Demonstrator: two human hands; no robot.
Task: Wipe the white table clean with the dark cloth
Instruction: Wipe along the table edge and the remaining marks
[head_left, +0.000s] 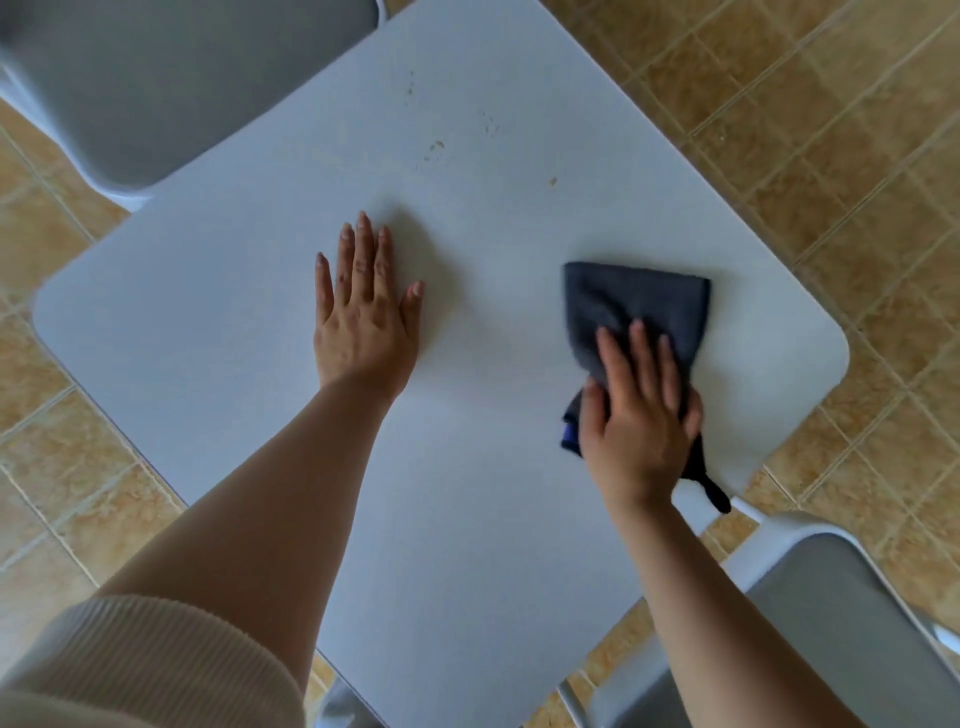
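Observation:
A square white table (218, 291) with rounded corners fills the middle of the head view. A folded dark grey cloth (644, 301) lies on its right side, near the right corner. My right hand (636, 415) presses flat on the near half of the cloth, thumb curled around its left edge. A black loop of the cloth sticks out behind my wrist at the table edge. My left hand (363, 317) rests flat on the table's centre, fingers spread, holding nothing. Small brownish specks and smears (436, 148) mark the far part of the table.
A grey-seated chair (171, 78) with a white frame stands at the far left corner. A second grey chair (831, 623) stands at the near right, close to my right forearm. Tan floor tiles (831, 156) surround the table.

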